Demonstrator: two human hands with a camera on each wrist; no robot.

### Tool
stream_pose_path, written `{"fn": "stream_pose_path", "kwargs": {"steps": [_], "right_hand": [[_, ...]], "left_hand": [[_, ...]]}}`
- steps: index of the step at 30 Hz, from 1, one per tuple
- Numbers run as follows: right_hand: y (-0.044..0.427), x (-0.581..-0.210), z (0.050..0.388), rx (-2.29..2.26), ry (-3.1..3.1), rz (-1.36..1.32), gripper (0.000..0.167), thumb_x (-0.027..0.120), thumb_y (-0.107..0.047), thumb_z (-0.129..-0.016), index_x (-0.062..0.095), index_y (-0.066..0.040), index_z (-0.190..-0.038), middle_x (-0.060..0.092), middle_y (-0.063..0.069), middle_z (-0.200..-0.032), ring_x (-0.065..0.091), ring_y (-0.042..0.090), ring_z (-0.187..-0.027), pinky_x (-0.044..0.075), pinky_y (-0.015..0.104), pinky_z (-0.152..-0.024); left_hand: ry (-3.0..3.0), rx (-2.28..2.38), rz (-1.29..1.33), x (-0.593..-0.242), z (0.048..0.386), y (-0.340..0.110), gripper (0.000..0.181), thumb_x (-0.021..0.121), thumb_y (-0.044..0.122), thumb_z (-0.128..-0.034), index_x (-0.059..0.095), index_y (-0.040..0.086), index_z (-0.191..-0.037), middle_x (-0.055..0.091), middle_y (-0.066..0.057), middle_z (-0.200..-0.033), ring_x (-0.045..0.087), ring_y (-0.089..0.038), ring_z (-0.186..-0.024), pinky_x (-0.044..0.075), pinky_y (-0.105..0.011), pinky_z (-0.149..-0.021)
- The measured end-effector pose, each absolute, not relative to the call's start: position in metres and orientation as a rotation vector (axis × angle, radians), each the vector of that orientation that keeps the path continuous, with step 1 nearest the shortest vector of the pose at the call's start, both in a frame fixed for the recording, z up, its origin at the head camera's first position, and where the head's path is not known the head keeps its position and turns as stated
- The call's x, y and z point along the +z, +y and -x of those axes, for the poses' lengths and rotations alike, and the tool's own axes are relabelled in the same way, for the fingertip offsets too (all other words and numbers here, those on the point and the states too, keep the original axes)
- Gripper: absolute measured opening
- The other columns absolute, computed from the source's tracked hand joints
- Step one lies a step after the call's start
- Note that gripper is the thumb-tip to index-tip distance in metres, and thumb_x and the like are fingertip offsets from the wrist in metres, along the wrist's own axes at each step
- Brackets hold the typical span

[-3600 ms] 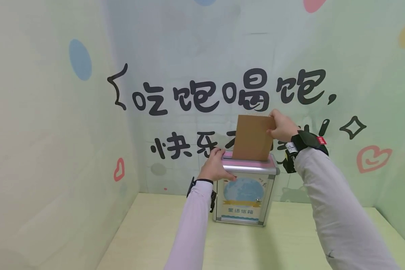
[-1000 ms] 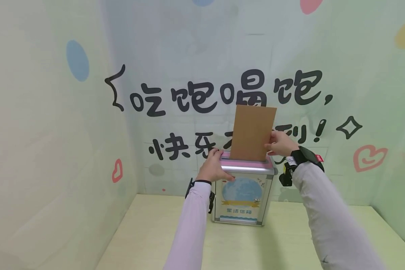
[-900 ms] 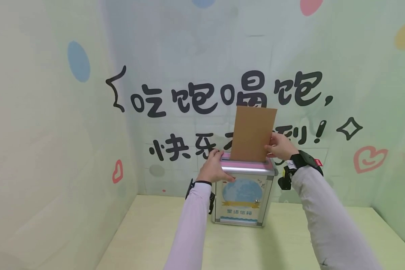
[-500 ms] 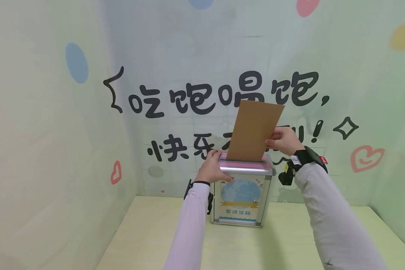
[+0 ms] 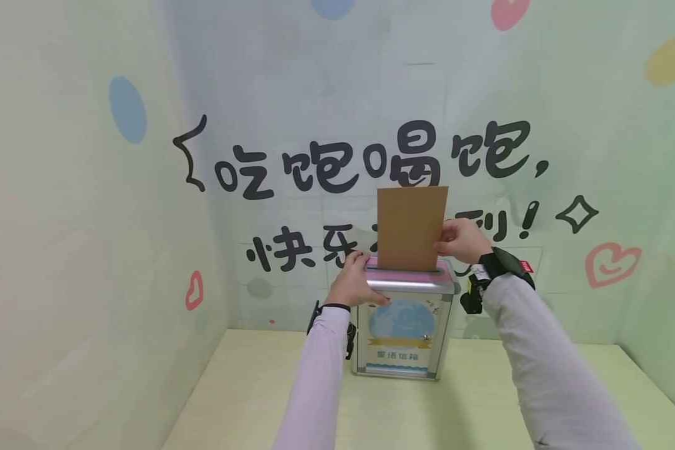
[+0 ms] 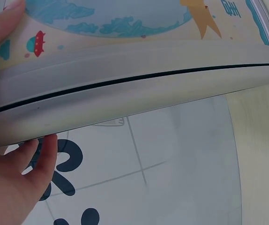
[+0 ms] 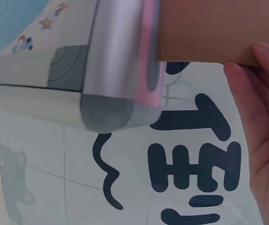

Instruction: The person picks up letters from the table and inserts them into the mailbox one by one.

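Observation:
A silver-framed letter box [image 5: 402, 334] with a pink slotted top [image 5: 447, 273] stands on the table, a blue globe picture on its front. My left hand [image 5: 353, 282] grips its upper left corner, thumb on the front and fingers over the top; in the left wrist view, fingertips [image 6: 48, 154] touch the rim's far side. Upright above the slot is a flat, plain brown envelope [image 5: 410, 228], its lower edge at the slot. Whether that edge is inside, I cannot tell. My right hand [image 5: 464, 240] pinches the envelope's right edge between thumb and fingers, also seen in the right wrist view.
The pale wooden table [image 5: 259, 387] extends in front of the box and to both sides. Close behind stands a light wall [image 5: 315, 81] with large black characters, and another wall [image 5: 90, 250] bounds the left side. Each wrist carries a strapped-on camera.
Half a second ago the envelope leaned right and stood higher; now it is upright and lower. Since the earliest frame my right hand has slid down its edge. My left hand stays on the box.

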State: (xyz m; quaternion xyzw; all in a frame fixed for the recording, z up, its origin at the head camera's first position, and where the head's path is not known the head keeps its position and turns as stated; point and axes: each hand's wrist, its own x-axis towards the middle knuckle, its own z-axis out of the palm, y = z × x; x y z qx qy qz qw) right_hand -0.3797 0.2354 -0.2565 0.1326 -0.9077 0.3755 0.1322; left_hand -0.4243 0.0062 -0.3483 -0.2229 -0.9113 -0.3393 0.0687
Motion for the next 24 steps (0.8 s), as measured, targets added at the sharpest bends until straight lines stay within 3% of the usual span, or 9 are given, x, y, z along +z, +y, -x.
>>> {"fn": "stream_pose_path", "kwargs": {"steps": [7,15,19,24], "right_hand": [[0.234,-0.275,0.387,1.034,-2.721,-0.315,0.027,0.06,0.002,-0.079,0.06,0.01,-0.105,0.066,0.024,-0.091,0.063,0.029,-0.083,0.051,0.04,-0.077],[0.232,-0.284,0.386,0.953,-2.72,-0.372,0.023,0.064,0.003,-0.075,0.063,0.008,-0.098,0.067,0.02,-0.084,0.064,0.027,-0.078,0.046,0.033,-0.071],[0.232,-0.282,0.382,0.936,-2.731,-0.389,0.021,0.066,-0.001,-0.076,0.064,0.007,-0.095,0.067,0.019,-0.088,0.064,0.029,-0.081,0.047,0.039,-0.076],[0.234,-0.28,0.378,0.907,-2.75,-0.37,0.029,0.064,-0.006,-0.08,0.061,0.01,-0.104,0.065,0.023,-0.097,0.062,0.034,-0.09,0.046,0.045,-0.083]], "left_hand": [[-2.748,-1.033,0.681,-0.348,0.423,0.007,0.11,0.088,0.035,-0.0515,0.031,0.01,-0.142,0.019,-0.011,-0.148,0.038,-0.03,-0.126,0.041,-0.04,-0.095],[-2.733,-1.054,0.691,-0.349,0.425,0.008,0.108,0.088,0.035,-0.0505,0.033,0.01,-0.141,0.021,-0.009,-0.147,0.039,-0.029,-0.125,0.042,-0.038,-0.093],[-2.744,-1.05,0.678,-0.349,0.426,0.008,0.106,0.088,0.036,-0.0503,0.036,0.004,-0.137,0.02,-0.007,-0.148,0.04,-0.027,-0.124,0.043,-0.036,-0.092],[-2.735,-1.032,0.68,-0.348,0.426,0.007,0.105,0.088,0.034,-0.0506,0.036,0.007,-0.138,0.02,-0.01,-0.147,0.041,-0.029,-0.122,0.043,-0.038,-0.092]]}}
